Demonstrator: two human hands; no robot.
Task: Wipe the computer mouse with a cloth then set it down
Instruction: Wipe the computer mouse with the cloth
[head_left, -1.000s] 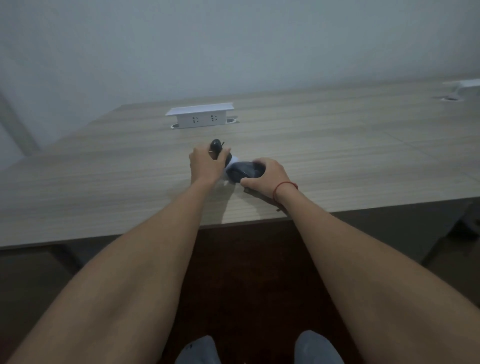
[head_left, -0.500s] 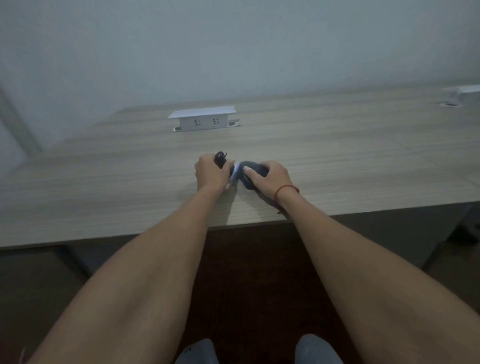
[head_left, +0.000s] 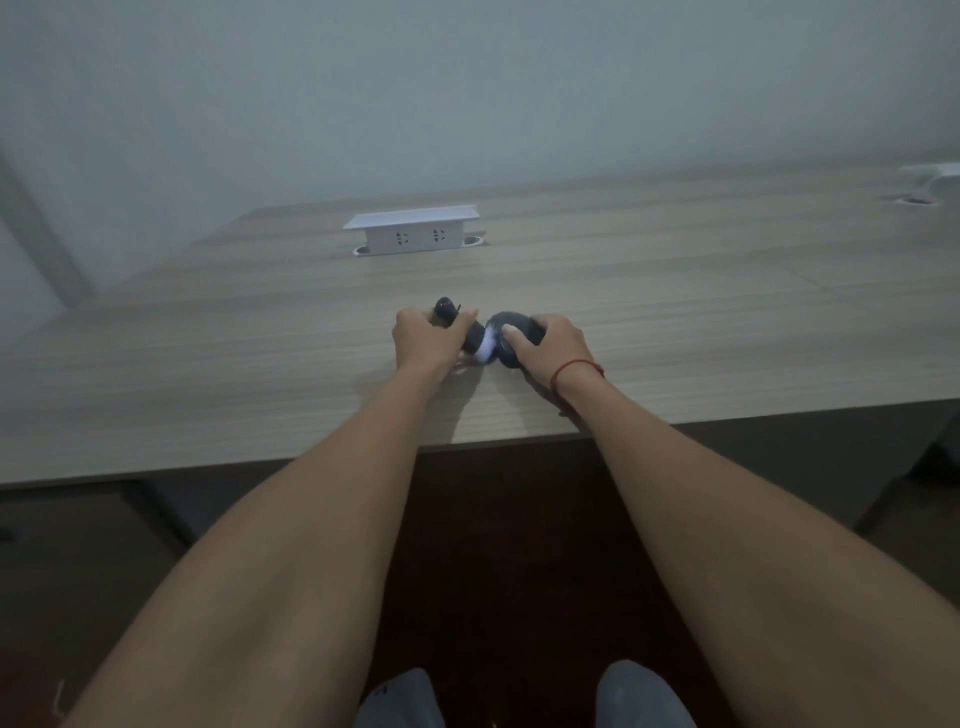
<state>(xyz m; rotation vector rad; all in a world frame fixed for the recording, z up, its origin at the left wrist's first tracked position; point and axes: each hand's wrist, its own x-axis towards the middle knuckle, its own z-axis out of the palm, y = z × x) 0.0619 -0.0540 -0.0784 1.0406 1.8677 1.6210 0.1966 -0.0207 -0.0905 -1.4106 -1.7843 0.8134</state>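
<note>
A black computer mouse is gripped in my left hand, with its dark tip sticking out above the fingers. My right hand holds a bunched dark grey cloth and presses it against the right side of the mouse. A small pale patch shows between the two hands. Both hands rest low on the wooden table, a little back from its front edge. Most of the mouse is hidden by my fingers and the cloth.
A white pop-up socket box stands on the table behind the hands. A second white fitting sits at the far right edge. A pale wall runs behind the table. My knees show below its front edge.
My right hand has closed in on the left with the cloth, which now covers more of the mouse. Both hands sit slightly nearer the table's front edge.
</note>
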